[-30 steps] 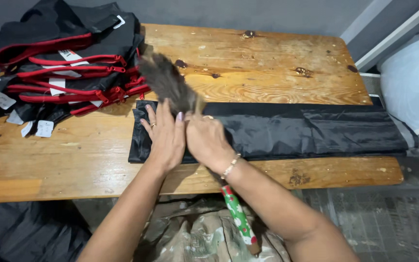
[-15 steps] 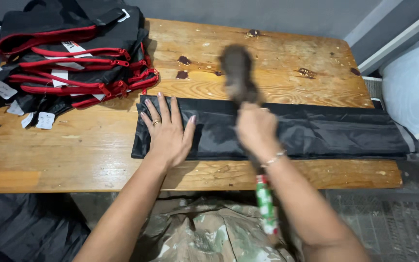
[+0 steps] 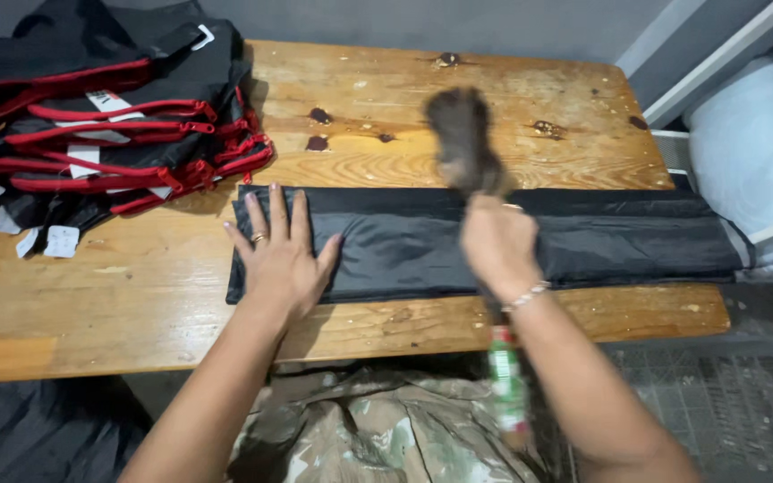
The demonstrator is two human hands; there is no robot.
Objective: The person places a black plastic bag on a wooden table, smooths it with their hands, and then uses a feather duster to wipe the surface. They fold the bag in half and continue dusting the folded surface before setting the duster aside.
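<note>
Folded black fabric (image 3: 494, 241) under flat, spread left hand (image 3: 284, 255); right hand (image 3: 498, 246) fisted around blurred brush (image 3: 460, 139) (bristles up).

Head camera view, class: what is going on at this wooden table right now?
A person stands at a wooden table. The left hand lies flat on one end of a long folded black fabric piece. The right hand holds a blurred dark brush above it. A stack of black and red items sits at the table's far left.

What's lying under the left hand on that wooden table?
The left hand lies flat, fingers spread, on the end of a long folded black fabric, which rests on the wooden table. Whatever lies inside the fabric's folds is covered.
</note>
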